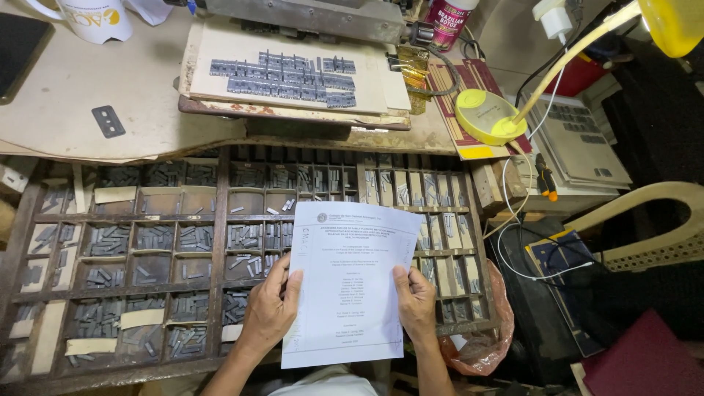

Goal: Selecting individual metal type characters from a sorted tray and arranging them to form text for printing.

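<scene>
A wooden case (pixel 220 220) holds metal type (pixel 106 238) in compartments. Over its 4 o'clock corner, both hands' fingers, left (pixel 270 308) and right (pixel 416 299), clamp a white printed sheet (pixel 350 286).

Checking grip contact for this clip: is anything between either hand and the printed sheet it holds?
Nothing visible. The left hand and right hand grip the printed sheet directly at its side edges, above the wooden type case.
</scene>
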